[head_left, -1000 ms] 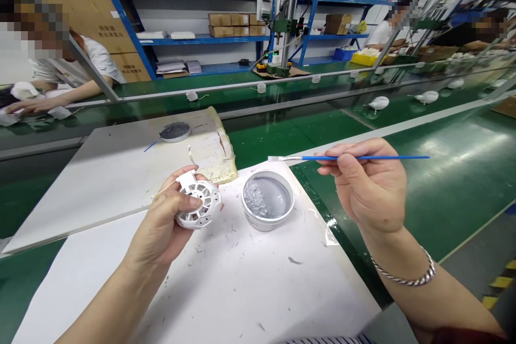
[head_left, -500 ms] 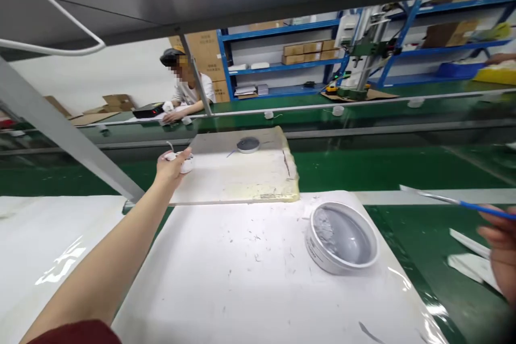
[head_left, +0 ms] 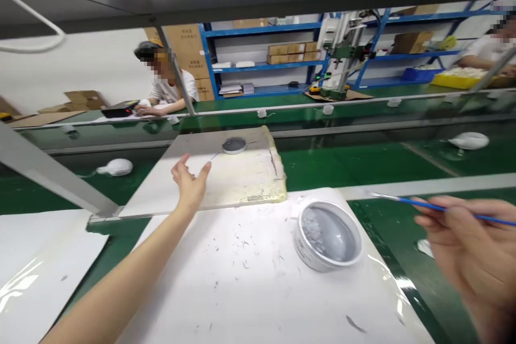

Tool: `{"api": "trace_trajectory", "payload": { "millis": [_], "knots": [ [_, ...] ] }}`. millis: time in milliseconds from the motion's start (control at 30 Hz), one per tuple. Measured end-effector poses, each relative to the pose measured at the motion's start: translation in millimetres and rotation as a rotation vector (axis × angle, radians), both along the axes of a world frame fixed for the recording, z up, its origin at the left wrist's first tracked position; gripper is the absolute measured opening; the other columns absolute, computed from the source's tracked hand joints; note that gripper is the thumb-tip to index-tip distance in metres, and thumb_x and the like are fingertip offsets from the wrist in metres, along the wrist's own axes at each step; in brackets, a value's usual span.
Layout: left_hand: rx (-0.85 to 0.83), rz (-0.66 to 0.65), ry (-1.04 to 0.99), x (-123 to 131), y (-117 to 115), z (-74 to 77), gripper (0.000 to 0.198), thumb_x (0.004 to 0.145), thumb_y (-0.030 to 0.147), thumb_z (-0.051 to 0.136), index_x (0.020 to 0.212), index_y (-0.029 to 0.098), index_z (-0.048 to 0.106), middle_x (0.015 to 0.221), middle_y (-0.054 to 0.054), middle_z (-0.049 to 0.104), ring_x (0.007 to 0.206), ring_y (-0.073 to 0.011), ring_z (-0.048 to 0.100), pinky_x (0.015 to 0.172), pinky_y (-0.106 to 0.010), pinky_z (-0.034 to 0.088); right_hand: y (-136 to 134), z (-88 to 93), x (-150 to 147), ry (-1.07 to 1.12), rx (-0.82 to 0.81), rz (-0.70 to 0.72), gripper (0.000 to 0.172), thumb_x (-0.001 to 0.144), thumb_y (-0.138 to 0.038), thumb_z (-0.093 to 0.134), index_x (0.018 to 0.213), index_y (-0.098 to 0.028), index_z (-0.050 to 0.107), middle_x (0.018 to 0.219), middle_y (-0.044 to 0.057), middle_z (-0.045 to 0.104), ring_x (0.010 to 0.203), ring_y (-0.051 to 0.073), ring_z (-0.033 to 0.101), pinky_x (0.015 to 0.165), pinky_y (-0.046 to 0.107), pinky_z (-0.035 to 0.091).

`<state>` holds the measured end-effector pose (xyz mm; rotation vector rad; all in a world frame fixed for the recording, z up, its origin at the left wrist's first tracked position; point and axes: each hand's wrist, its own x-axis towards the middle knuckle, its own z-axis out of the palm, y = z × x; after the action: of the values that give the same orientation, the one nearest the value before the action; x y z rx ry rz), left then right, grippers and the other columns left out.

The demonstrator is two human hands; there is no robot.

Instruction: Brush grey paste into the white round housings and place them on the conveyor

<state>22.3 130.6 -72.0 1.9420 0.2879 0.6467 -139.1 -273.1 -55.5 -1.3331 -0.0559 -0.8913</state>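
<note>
My left hand (head_left: pixel 190 183) is open with its fingers spread, holding nothing, above a yellowed white board (head_left: pixel 245 177). On that board stands a small dish of dark grey paste (head_left: pixel 234 145), a little beyond my fingertips, with a thin blue handle (head_left: pixel 214 155) reaching toward my hand. My right hand (head_left: pixel 463 242), blurred at the right edge, holds a blue-handled paintbrush (head_left: pixel 427 203) with its pale bristles pointing left. Between my hands, nearer the right one, sits a round white tin of grey paste (head_left: pixel 327 236) on a scuffed white sheet (head_left: pixel 226 285).
A green conveyor belt (head_left: pixel 355 164) carries white domed parts (head_left: pixel 116 167) and passes behind the bench. A grey strut (head_left: pixel 44 169) slants in at the left. Beyond, a co-worker (head_left: pixel 171 86) sits at a bench, with blue shelving (head_left: pixel 262 64) holding cartons.
My left hand no longer holds the white vented part and has opened. It now reaches over the board. My right hand has moved to the right, and the view has swung left.
</note>
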Motion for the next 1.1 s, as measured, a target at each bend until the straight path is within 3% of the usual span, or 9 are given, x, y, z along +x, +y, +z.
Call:
{"api": "trace_trajectory", "payload": {
  "millis": [33, 100, 200, 400, 567, 733, 967, 1100],
  "knots": [
    [0.0, -0.068, 0.008, -9, -23, -8.2, 0.064, 0.076, 0.047, 0.067, 0.129, 0.021, 0.044, 0.136, -0.016, 0.035, 0.122, -0.028, 0.041, 0.097, -0.041, 0.039, 12, 8.3, -4, -0.009, 0.005, -0.017, 0.015, 0.076, -0.014, 0.073, 0.08, -0.028, 0.072, 0.082, 0.005, 0.071, 0.072, 0.015, 0.071, 0.059, 0.017, 0.06],
    [-0.007, -0.16, 0.014, -27, -60, -20.1, 0.057, 0.079, 0.052, 0.061, 0.125, 0.023, 0.047, 0.131, -0.014, 0.038, 0.113, -0.025, 0.047, 0.091, -0.037, 0.042, 29, 21.5, -11, -0.007, -0.064, 0.101, 0.013, 0.073, -0.015, 0.075, 0.076, -0.027, 0.069, 0.076, 0.004, 0.071, 0.067, 0.016, 0.071, 0.053, 0.019, 0.06],
    [-0.006, -0.233, -0.014, -44, -85, -28.8, 0.059, 0.079, 0.05, 0.062, 0.126, 0.019, 0.046, 0.132, -0.015, 0.035, 0.113, -0.0258, 0.044, 0.091, -0.037, 0.04, 43, 29.0, -17, 0.031, -0.121, 0.158, 0.011, 0.08, -0.015, 0.069, 0.083, -0.024, 0.063, 0.082, 0.0, 0.071, 0.077, 0.015, 0.071, 0.058, 0.023, 0.062],
    [0.041, -0.308, -0.065, -37, -82, -39.6, 0.065, 0.071, 0.037, 0.073, 0.127, 0.015, 0.048, 0.137, -0.014, 0.028, 0.115, -0.0293, 0.045, 0.089, -0.039, 0.041, 53, 12.9, -18, 0.067, -0.233, 0.289, 0.01, 0.083, -0.015, 0.066, 0.086, -0.022, 0.059, 0.089, 0.001, 0.071, 0.087, 0.016, 0.07, 0.072, 0.031, 0.061],
    [0.11, -0.315, -0.101, -38, -84, -39.0, 0.068, 0.073, 0.038, 0.072, 0.129, 0.011, 0.046, 0.136, -0.019, 0.028, 0.119, -0.0303, 0.043, 0.088, -0.038, 0.043, 62, -0.4, -16, 0.105, -0.287, 0.335, 0.01, 0.084, -0.016, 0.065, 0.09, -0.023, 0.06, 0.093, 0.003, 0.07, 0.091, 0.017, 0.068, 0.076, 0.034, 0.059],
    [0.127, -0.33, -0.103, -41, -83, -37.5, 0.068, 0.074, 0.039, 0.071, 0.13, 0.01, 0.046, 0.137, -0.02, 0.027, 0.121, -0.0299, 0.042, 0.086, -0.037, 0.043, 66, -1.5, -16, 0.072, -0.356, 0.355, 0.014, 0.084, -0.012, 0.063, 0.093, -0.023, 0.061, 0.094, 0.002, 0.069, 0.092, 0.016, 0.068, 0.08, 0.035, 0.057],
    [0.122, -0.282, -0.151, -27, -79, -53.0, 0.068, 0.068, 0.038, 0.071, 0.126, 0.011, 0.049, 0.133, -0.019, 0.031, 0.11, -0.0271, 0.047, 0.083, -0.043, 0.045, 71, -3.0, -11, 0.062, -0.34, 0.374, 0.014, 0.083, -0.009, 0.064, 0.091, -0.02, 0.061, 0.091, 0.003, 0.069, 0.09, 0.015, 0.068, 0.078, 0.032, 0.057],
    [0.133, -0.284, -0.172, -21, -78, -57.9, 0.072, 0.066, 0.044, 0.07, 0.125, 0.008, 0.051, 0.13, -0.021, 0.033, 0.107, -0.0269, 0.047, 0.08, -0.044, 0.046, 76, -1.1, -9, 0.133, -0.169, 0.445, 0.009, 0.082, -0.011, 0.065, 0.085, -0.018, 0.06, 0.089, 0.003, 0.07, 0.077, 0.01, 0.069, 0.067, 0.022, 0.059]
  ]
}}
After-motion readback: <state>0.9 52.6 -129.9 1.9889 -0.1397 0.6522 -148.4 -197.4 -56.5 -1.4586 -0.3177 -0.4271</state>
